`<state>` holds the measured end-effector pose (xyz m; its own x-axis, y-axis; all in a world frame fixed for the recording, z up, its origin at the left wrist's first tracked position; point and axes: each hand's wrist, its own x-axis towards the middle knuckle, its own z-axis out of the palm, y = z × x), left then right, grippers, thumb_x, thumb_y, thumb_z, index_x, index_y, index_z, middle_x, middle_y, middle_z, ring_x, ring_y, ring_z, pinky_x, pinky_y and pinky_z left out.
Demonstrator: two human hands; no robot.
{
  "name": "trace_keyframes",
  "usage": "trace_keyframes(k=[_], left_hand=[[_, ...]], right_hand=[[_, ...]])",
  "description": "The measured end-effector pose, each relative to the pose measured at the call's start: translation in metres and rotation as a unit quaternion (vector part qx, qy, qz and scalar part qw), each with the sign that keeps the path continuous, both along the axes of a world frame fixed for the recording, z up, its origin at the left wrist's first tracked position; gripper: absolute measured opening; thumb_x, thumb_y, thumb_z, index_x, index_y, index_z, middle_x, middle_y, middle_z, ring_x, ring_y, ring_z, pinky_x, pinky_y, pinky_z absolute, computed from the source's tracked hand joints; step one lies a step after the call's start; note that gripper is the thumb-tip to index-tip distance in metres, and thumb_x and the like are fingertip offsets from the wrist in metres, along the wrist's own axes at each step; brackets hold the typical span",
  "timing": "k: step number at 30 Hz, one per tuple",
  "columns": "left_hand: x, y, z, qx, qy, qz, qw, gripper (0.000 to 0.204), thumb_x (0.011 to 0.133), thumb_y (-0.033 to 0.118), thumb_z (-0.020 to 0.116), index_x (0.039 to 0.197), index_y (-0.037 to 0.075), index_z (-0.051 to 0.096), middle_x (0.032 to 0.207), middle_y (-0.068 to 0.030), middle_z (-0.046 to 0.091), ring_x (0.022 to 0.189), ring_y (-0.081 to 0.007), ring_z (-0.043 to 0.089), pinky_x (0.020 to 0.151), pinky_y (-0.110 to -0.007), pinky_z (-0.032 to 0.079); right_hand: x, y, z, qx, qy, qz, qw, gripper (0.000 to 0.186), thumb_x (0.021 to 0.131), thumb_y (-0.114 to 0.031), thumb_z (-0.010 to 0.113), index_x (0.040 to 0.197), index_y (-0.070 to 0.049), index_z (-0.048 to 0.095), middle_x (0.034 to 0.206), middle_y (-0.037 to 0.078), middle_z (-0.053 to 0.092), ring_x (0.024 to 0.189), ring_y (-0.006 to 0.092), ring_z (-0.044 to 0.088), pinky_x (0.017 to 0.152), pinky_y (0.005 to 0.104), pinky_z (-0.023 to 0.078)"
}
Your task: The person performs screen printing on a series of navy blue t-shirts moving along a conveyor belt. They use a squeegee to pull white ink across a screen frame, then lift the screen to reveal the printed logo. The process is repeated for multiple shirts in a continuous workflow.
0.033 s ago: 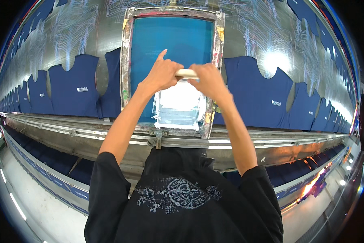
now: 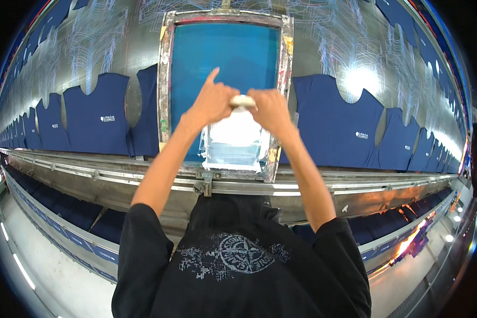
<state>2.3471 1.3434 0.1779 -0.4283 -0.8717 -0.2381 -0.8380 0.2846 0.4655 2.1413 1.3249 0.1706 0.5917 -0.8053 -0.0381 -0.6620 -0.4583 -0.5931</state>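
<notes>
A screen-printing frame (image 2: 165,79) with blue mesh (image 2: 222,47) lies in front of me on the long table. White ink (image 2: 230,140) covers the near part of the mesh. Both my hands hold a squeegee by its pale handle (image 2: 242,101) over the far edge of the ink. My left hand (image 2: 215,100) is closed around the handle's left end, one finger stretched out over the mesh. Around the right end, my right hand (image 2: 270,107) is closed and slightly blurred. The squeegee's blade cannot be made out.
Dark blue cut shirt pieces (image 2: 98,116) with small white prints lie in a row left of the frame. More shirt pieces (image 2: 336,124) lie to the right. A metal rail (image 2: 249,187) runs along the near table edge. Behind me stands another table (image 2: 63,212) with dark fabric.
Both hands and the squeegee have come slightly nearer to me. The right hand has also shifted a little left. The frame has stayed in place.
</notes>
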Motion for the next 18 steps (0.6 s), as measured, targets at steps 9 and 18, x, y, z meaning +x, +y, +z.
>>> trace_keyframes(k=[9, 18], left_hand=[[-0.015, 0.130, -0.003, 0.018, 0.102, 0.054, 0.993, 0.021, 0.076, 0.003, 0.065, 0.090, 0.016, 0.074, 0.076, -0.0097, 0.072, 0.085, -0.0277, 0.073, 0.127, -0.056, 0.016], [0.000, 0.078, -0.029, -0.006, 0.064, 0.045, 0.997, 0.030, 0.073, 0.008, 0.069, 0.100, 0.018, 0.078, 0.085, -0.0080, 0.076, 0.095, -0.0240, 0.073, 0.128, -0.052, 0.017]], right_hand=[[-0.019, 0.131, 0.003, 0.040, 0.050, -0.017, 0.998, 0.016, 0.079, -0.002, 0.071, 0.091, -0.011, 0.074, 0.076, 0.011, 0.071, 0.078, 0.0293, 0.069, 0.093, 0.0449, 0.040], [-0.004, 0.073, -0.009, -0.028, 0.025, -0.027, 0.999, 0.012, 0.079, -0.003, 0.069, 0.085, -0.012, 0.072, 0.076, 0.010, 0.072, 0.075, 0.0282, 0.066, 0.088, 0.0443, 0.039]])
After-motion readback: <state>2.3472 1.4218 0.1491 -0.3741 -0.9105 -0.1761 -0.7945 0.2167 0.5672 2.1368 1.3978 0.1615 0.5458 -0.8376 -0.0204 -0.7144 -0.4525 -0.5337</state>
